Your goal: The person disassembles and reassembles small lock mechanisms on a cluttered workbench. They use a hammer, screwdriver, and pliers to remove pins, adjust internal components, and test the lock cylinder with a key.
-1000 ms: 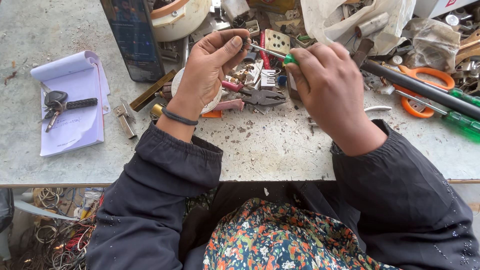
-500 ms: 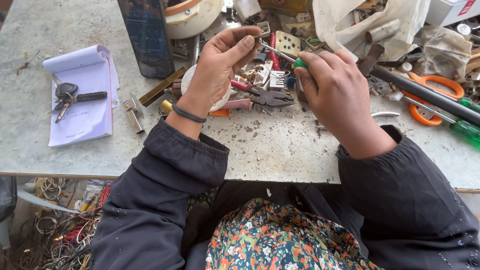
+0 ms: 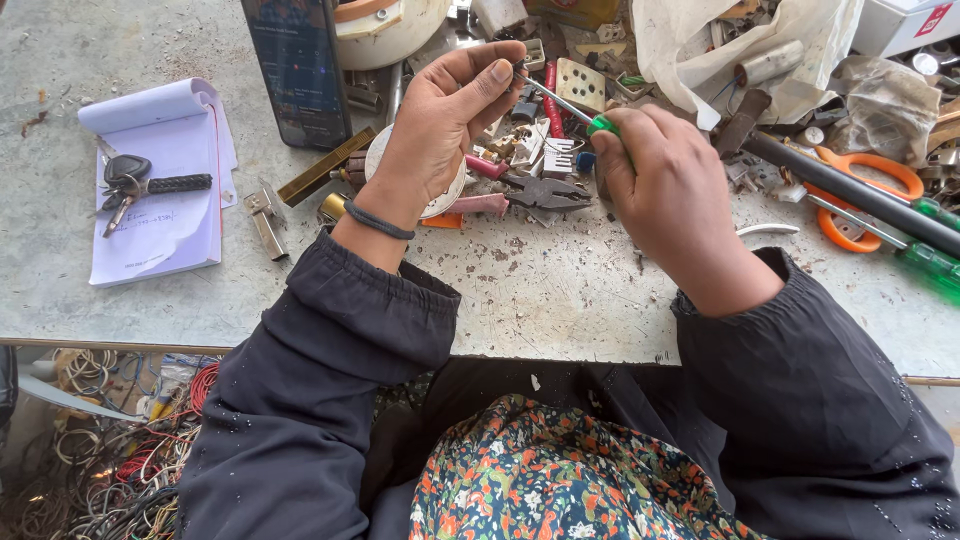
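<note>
My left hand (image 3: 445, 125) is raised over the bench with thumb and fingers pinched on a small part at its fingertips; the part itself is too small to make out. My right hand (image 3: 670, 195) grips a green-handled screwdriver (image 3: 570, 105), whose metal shaft points up-left and meets the left fingertips. Under the hands lie pink-handled pliers (image 3: 520, 195) and a round white disc (image 3: 440, 200). A dark band sits on my left wrist.
A notepad (image 3: 160, 190) with a car key (image 3: 130, 175) lies at left, a dark phone (image 3: 295, 65) stands behind it. Orange scissors (image 3: 860, 190), a black rod (image 3: 850, 190), a green-handled tool (image 3: 930, 265) and a plastic bag (image 3: 740, 40) crowd the right. Tangled wires (image 3: 100, 460) lie below the bench edge.
Both hands stay together on the part and screwdriver; they sit slightly higher and the view has shifted a little. The screwdriver tip remains at the left fingertips.
</note>
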